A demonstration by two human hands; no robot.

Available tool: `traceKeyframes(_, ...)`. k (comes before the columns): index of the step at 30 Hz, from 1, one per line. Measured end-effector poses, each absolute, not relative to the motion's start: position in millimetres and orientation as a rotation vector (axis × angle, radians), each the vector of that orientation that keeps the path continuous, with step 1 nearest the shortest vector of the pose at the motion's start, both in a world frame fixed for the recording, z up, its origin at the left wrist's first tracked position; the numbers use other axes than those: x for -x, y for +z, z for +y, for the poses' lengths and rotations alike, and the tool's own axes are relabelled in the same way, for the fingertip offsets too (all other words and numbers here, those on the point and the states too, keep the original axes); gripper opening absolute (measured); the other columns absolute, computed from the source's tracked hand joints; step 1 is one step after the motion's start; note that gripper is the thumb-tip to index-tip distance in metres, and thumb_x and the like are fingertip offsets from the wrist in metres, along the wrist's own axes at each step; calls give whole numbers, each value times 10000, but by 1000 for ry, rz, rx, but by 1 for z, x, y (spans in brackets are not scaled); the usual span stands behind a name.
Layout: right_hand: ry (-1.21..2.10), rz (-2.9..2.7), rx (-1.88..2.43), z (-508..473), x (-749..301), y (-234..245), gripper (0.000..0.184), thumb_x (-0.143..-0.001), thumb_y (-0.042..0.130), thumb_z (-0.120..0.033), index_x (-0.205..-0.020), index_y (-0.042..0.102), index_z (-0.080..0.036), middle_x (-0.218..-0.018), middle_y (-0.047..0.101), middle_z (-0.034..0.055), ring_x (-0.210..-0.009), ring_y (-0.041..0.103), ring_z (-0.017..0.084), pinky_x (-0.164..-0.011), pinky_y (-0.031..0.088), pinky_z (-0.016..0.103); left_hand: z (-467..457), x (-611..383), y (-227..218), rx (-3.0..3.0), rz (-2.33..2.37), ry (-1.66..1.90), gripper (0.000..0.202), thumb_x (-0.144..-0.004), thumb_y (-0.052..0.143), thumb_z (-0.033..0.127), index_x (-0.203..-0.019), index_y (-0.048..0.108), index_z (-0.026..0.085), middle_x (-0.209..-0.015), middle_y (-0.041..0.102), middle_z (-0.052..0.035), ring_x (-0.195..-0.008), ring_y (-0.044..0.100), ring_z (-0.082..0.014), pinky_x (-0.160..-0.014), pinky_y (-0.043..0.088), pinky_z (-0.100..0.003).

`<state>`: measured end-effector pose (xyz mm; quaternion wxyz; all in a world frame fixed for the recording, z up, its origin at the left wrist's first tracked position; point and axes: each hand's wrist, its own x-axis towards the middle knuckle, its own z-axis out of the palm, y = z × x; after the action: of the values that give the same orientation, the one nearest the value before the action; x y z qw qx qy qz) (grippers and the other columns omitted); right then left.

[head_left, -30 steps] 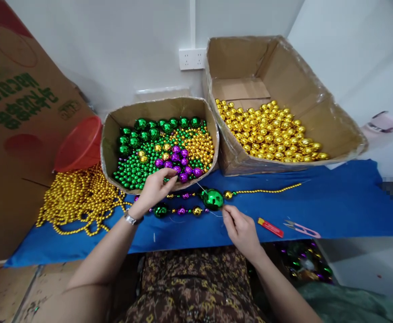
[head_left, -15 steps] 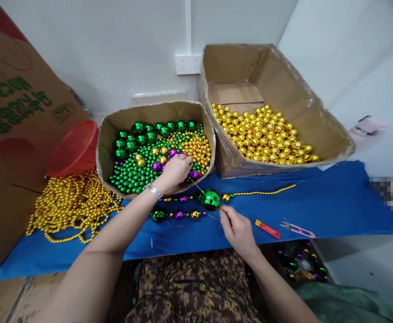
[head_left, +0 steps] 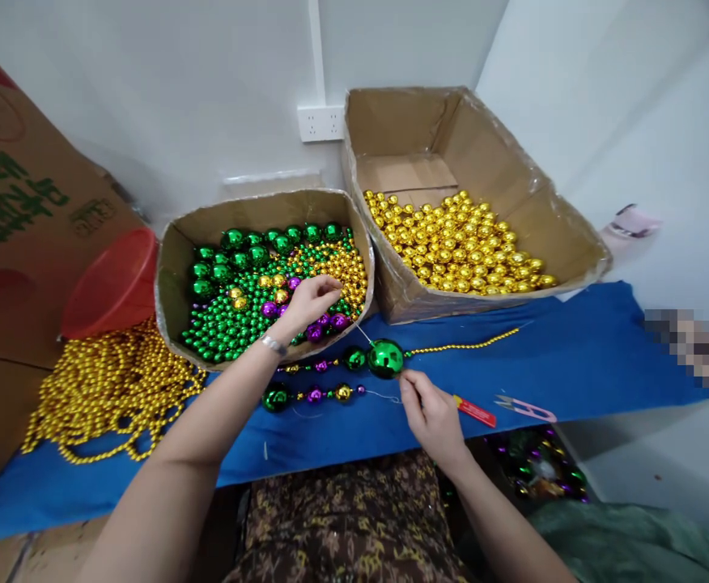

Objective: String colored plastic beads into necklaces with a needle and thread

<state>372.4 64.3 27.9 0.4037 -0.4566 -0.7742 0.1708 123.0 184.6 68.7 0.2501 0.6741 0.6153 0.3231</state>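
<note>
My left hand (head_left: 307, 303) reaches into a cardboard box (head_left: 172, 267) of green, purple and gold beads, its fingertips pinched together over the gold and purple ones; what they pinch is too small to name. My right hand (head_left: 430, 413) rests on the blue cloth (head_left: 573, 356), pinching a thin thread beside a large green ball (head_left: 385, 358). That ball belongs to a partly strung bead string (head_left: 315, 394) of green, purple and gold beads lying on the cloth. A thin gold bead strand (head_left: 464, 346) runs off to the right of the ball.
A bigger cardboard box (head_left: 573, 243) of gold balls stands at the back right. A heap of gold bead strands (head_left: 105, 389) and a tipped red bowl (head_left: 112, 283) lie at the left. A red lighter (head_left: 474, 411) and pink snips (head_left: 524, 409) lie right of my hand.
My left hand moved from the box's front edge farther in, over the gold and purple beads. The right hand stays by the green ball. The view shifted to the right.
</note>
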Motion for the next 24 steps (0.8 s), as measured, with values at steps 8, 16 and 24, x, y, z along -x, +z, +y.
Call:
traceKeyframes(8, 401, -1981, 1083, 66, -363, 29, 135, -955, 454, -208, -952, 587, -185, -730, 673, 24, -612, 639, 138, -620, 482, 239, 116, -126, 74, -696, 945, 1256, 221, -757, 706, 308, -921, 666, 165, -739, 629, -25, -661, 577, -108, -542, 422, -209)
traceKeyframes(16, 378, -2014, 1076, 65, -361, 27, 153, -957, 456, -209, -978, 607, -192, -763, 698, 28, -641, 661, 142, -646, 506, 247, 104, -135, 73, -671, 907, 1277, 225, -768, 714, 317, -917, 691, 149, -713, 634, -38, -641, 569, -107, -535, 427, -208)
traceKeyframes(24, 121, -2139, 1069, 67, -363, 14, 196, -956, 445, -193, -1001, 634, -176, -793, 710, 68, -702, 672, 169, -707, 509, 278, 90, -140, 73, -1151, 1192, 1249, 249, -790, 701, 364, -945, 685, 170, -780, 643, -27, -686, 567, -114, -578, 451, -208)
